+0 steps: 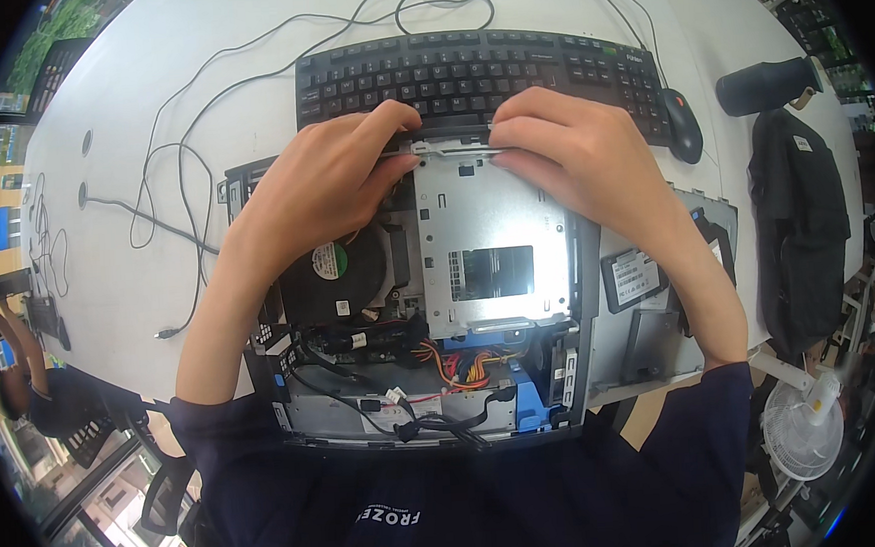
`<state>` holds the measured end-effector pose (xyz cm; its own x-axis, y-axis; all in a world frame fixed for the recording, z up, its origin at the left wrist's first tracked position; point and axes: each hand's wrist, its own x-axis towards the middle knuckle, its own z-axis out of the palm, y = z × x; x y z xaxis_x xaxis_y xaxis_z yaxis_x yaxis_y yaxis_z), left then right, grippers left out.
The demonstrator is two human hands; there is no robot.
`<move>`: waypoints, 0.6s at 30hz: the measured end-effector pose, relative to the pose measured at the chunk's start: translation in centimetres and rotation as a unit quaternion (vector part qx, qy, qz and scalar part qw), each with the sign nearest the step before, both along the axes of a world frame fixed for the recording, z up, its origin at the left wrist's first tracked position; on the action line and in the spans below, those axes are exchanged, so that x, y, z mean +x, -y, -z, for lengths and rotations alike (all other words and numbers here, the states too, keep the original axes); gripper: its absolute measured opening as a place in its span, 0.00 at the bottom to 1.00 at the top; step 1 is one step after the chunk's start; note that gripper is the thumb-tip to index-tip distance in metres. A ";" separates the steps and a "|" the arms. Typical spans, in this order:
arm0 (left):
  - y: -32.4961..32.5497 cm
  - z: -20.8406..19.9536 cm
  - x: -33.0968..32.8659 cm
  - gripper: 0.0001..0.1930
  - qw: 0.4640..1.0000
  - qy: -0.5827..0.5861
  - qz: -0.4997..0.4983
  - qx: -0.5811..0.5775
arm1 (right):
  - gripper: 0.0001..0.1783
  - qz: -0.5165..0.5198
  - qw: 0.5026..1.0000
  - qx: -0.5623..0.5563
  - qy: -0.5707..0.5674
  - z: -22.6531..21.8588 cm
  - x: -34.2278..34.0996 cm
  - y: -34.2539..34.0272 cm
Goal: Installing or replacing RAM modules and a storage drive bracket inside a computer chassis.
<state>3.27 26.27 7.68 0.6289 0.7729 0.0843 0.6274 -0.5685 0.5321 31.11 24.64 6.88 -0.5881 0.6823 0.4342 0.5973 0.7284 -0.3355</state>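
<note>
An opened desktop computer case [579, 265] lies in front of me, its insides showing. At its far edge, my left hand [326, 175] and my right hand [586, 154] pinch a thin dark and silver strip [455, 137] from either side, thumbs on the near side and fingers beyond. Whether the strip is loose or part of the case, I cannot tell. Just nearer is a silver metal drive bracket [494, 210] with a rectangular opening. Below my left hand sits a round black fan [333, 278]. Coloured wires [463, 364] and black cables [407, 431] run along the near side.
A black keyboard [465, 71] lies beyond the case, with a mouse [682, 126] at its right. Right of the case are a removed side panel [643, 361] and a flat drive [631, 277]. A dark bottle [767, 88], black bag [803, 231] and white fan [804, 427] stand farther right. Cables [179, 149] cross the left table.
</note>
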 end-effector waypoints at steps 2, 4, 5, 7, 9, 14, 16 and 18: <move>0.0 0.5 -0.3 0.14 1.000 0.001 0.009 0.013 | 0.09 0.002 1.000 -0.017 -0.001 0.2 -0.3 0.0; -0.4 0.7 -0.4 0.14 0.999 0.003 0.017 0.027 | 0.07 -0.003 1.000 0.014 -0.006 0.5 -0.2 0.1; -0.5 0.9 -0.4 0.14 0.999 0.005 0.028 0.046 | 0.07 -0.006 1.000 0.011 -0.007 0.5 -0.3 0.2; -0.5 1.3 -0.5 0.14 0.997 0.007 0.036 0.061 | 0.05 0.011 1.000 -0.014 -0.024 0.4 -0.5 0.2; -0.4 1.7 -0.5 0.16 0.993 0.022 0.054 0.104 | 0.05 0.015 0.999 -0.036 -0.018 0.3 -0.7 0.4; -0.4 2.0 -0.2 0.17 0.993 0.009 0.037 0.114 | 0.09 0.005 0.995 0.087 0.039 -1.5 -2.1 3.3; -0.4 2.3 -0.3 0.17 0.991 0.011 0.034 0.130 | 0.12 -0.015 0.996 0.071 0.045 -3.1 -2.2 5.7; -0.5 2.4 -0.4 0.16 0.992 0.006 0.032 0.125 | 0.17 -0.148 0.966 -0.189 0.096 -4.1 -1.6 7.6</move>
<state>2.85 26.72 5.24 0.6742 0.6851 0.2759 0.5798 -0.7223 0.3770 29.53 17.07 10.97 -0.8265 0.5607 0.0508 0.4592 0.7236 -0.5154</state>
